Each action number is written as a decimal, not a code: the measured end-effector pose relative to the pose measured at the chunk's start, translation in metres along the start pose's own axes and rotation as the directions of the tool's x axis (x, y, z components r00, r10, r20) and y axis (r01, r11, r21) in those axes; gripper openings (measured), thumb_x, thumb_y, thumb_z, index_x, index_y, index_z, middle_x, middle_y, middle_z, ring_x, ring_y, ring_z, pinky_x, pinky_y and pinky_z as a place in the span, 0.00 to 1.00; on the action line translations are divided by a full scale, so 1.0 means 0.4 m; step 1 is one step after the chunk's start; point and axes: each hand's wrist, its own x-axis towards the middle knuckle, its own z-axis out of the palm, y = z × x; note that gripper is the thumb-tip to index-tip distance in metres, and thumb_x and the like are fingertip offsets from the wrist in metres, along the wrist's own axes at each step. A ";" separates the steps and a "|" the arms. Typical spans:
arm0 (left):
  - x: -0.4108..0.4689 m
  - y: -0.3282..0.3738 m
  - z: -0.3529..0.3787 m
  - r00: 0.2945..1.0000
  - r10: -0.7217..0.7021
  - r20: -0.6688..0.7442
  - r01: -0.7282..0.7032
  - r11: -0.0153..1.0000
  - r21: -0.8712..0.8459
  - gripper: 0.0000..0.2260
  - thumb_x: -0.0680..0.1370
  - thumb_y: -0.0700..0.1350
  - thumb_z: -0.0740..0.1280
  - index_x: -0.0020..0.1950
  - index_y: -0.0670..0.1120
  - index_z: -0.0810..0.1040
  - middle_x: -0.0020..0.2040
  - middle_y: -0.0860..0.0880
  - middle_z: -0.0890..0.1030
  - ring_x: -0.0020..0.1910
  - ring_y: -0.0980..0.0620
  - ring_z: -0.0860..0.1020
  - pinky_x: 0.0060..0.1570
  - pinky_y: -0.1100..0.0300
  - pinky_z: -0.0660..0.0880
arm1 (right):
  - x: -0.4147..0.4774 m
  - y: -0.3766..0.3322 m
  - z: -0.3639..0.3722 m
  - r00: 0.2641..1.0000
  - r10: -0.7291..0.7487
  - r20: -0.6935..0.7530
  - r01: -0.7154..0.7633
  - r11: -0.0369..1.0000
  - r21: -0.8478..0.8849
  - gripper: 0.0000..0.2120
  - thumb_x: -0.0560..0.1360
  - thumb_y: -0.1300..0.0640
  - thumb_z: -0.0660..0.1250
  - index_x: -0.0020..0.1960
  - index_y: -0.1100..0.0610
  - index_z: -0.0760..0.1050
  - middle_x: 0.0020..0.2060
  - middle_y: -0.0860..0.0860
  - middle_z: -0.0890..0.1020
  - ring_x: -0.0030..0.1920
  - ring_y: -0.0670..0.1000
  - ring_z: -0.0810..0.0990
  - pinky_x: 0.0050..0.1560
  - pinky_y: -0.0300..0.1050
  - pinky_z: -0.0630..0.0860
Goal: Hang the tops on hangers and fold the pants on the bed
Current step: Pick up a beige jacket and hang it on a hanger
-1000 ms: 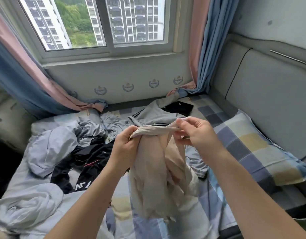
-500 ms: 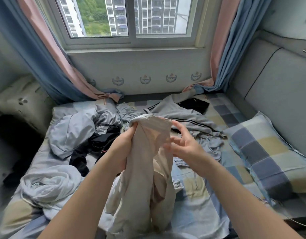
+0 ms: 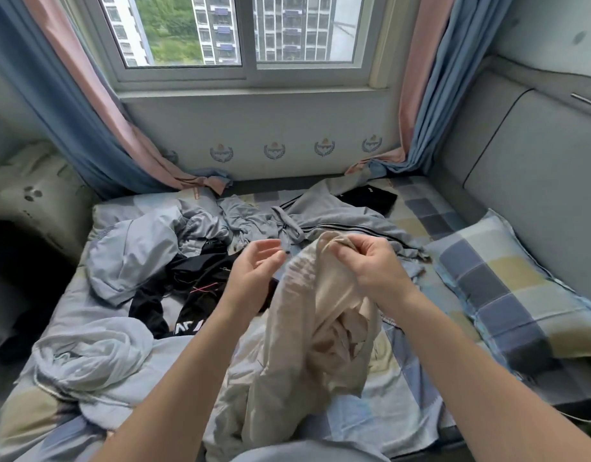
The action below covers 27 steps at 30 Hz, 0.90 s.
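Observation:
A beige garment (image 3: 307, 331) hangs in front of me over the bed (image 3: 397, 415), its lower part bunched on the checked sheet. My right hand (image 3: 367, 265) grips its top edge with curled fingers. My left hand (image 3: 254, 275) is beside the cloth on its left, fingers loosely spread, holding nothing. Behind lie a grey striped top (image 3: 334, 218), a black garment with white lettering (image 3: 194, 295), a small black piece (image 3: 367, 198) and light blue-grey clothes (image 3: 137, 251).
A checked pillow (image 3: 514, 295) lies at the right against the padded grey headboard (image 3: 534, 181). A crumpled pale sheet (image 3: 87, 355) sits at the left front. Blue and pink curtains (image 3: 424, 95) flank the window; a cushion (image 3: 30, 195) is at far left.
My left hand has let go of the beige garment's top edge and opened; my right hand has taken that edge. The view has shifted left and down.

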 end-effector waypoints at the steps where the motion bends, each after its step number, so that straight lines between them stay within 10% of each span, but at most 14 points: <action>1: -0.008 0.003 0.011 0.995 0.037 0.096 -0.039 0.999 0.025 0.14 0.79 0.46 0.70 0.63 0.46 0.78 0.57 0.51 0.82 0.51 0.63 0.81 0.45 0.72 0.74 | 0.002 -0.006 0.002 1.000 -0.019 0.014 0.020 0.999 -0.035 0.11 0.79 0.58 0.69 0.45 0.67 0.80 0.35 0.55 0.77 0.37 0.51 0.73 0.39 0.46 0.69; 6: -0.025 -0.016 0.072 0.961 0.012 0.275 -0.079 0.969 0.233 0.11 0.73 0.50 0.75 0.52 0.51 0.79 0.43 0.54 0.82 0.37 0.53 0.82 0.37 0.56 0.77 | 0.003 -0.054 0.007 0.987 -0.069 0.145 0.085 0.991 -0.107 0.05 0.75 0.63 0.72 0.40 0.59 0.83 0.29 0.44 0.79 0.31 0.41 0.73 0.34 0.34 0.68; 12: -0.019 -0.005 0.053 0.983 0.184 -0.008 -0.175 0.950 0.260 0.08 0.77 0.37 0.64 0.39 0.40 0.77 0.30 0.49 0.73 0.28 0.56 0.68 0.30 0.59 0.65 | 0.005 -0.017 -0.047 0.979 -0.015 0.201 0.092 0.919 -0.383 0.06 0.70 0.59 0.78 0.42 0.52 0.81 0.30 0.49 0.76 0.29 0.43 0.70 0.32 0.36 0.66; 18: -0.018 0.022 0.017 0.953 0.259 -0.155 -0.214 0.942 0.259 0.10 0.80 0.35 0.60 0.39 0.38 0.71 0.32 0.47 0.71 0.30 0.56 0.66 0.32 0.61 0.65 | -0.002 0.163 -0.057 0.999 0.025 -0.020 -0.032 0.731 -0.682 0.12 0.76 0.60 0.66 0.35 0.49 0.73 0.31 0.50 0.78 0.38 0.56 0.77 0.37 0.48 0.70; 27: 0.012 -0.043 -0.071 0.855 0.094 -0.510 -0.085 0.996 0.041 0.13 0.82 0.38 0.57 0.39 0.47 0.73 0.34 0.50 0.72 0.32 0.56 0.70 0.33 0.64 0.69 | -0.051 0.358 -0.095 0.939 0.166 -0.302 -0.342 0.546 -0.765 0.12 0.76 0.67 0.60 0.49 0.52 0.76 0.51 0.54 0.77 0.49 0.59 0.78 0.41 0.47 0.69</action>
